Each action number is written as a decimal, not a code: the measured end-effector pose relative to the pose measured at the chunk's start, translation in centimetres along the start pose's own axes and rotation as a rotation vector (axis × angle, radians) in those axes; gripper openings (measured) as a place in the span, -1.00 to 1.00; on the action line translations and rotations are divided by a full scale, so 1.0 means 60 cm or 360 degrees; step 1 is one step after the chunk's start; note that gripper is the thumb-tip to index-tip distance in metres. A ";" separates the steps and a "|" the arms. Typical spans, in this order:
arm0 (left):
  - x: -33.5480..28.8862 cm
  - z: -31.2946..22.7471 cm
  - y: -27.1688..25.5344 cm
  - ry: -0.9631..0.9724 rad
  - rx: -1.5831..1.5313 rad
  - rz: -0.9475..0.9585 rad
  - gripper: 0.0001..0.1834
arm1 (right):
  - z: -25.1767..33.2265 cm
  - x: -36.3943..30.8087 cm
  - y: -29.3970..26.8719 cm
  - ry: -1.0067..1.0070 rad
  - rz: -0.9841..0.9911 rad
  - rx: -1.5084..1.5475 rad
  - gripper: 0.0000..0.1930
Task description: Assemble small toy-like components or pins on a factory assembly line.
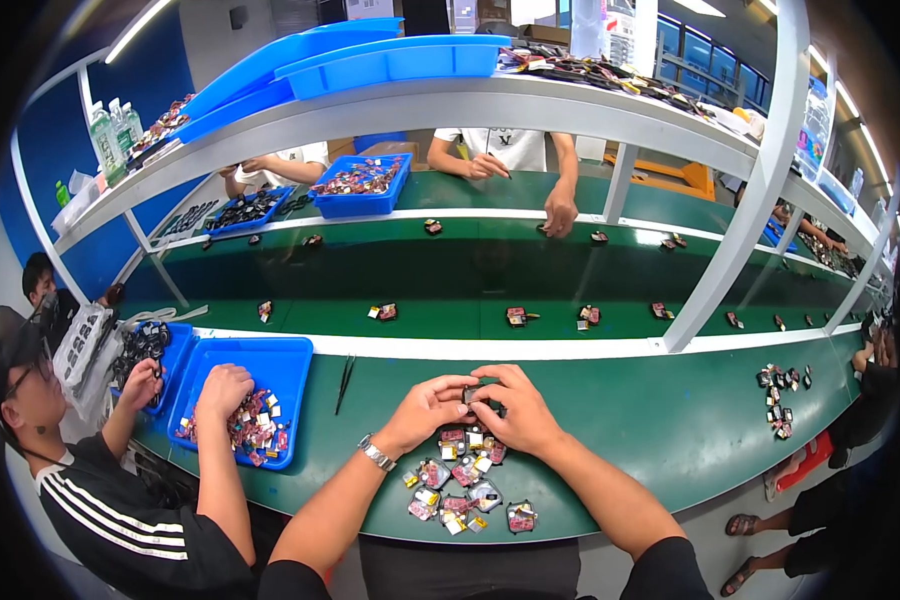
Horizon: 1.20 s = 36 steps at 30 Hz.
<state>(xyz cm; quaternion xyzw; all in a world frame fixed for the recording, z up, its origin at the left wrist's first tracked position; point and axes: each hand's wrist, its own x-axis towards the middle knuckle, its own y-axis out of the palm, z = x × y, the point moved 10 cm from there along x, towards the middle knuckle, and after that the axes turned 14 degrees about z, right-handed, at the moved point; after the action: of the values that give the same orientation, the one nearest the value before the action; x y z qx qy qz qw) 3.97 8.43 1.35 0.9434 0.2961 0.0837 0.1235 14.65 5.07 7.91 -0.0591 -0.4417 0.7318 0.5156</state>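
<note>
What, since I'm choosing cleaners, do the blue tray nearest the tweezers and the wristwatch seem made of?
Blue tray: probably moulded plastic, slightly glossy; uniform colour and rounded corners suggest it.
Wristwatch: likely metal, polished; its silvery band catches light.

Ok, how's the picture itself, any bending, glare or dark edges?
Head view: the fisheye curves the shelf and the table, and the corners go black; head view: the ceiling lamp at upper left is a bright streak; head view: the left hand and right hand are well lit, but largely hide the small dark part between them.
</note>
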 end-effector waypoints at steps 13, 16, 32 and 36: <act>0.001 0.011 -0.011 0.0031 -0.0064 -0.0035 -0.66 | 0.004 0.001 0.008 0.0020 0.0033 0.0141 -0.89; 0.001 0.012 -0.014 0.0029 -0.0119 -0.0040 -0.67 | 0.010 -0.002 0.000 0.0006 -0.0099 -0.0049 -0.88; 0.002 0.019 -0.012 -0.0003 -0.0050 -0.0054 -0.69 | 0.007 -0.006 0.003 0.0014 -0.0152 -0.0008 -0.86; 0.003 0.022 -0.012 -0.0017 -0.0084 -0.0050 -0.70 | 0.012 -0.009 0.004 0.0033 -0.0227 -0.0057 -0.87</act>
<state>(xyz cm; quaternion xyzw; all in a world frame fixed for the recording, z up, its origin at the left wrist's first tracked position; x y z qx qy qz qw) 4.02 8.83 -0.11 0.9355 0.3080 0.0845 0.1511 14.33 4.22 7.96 -0.0444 -0.4525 0.6846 0.5698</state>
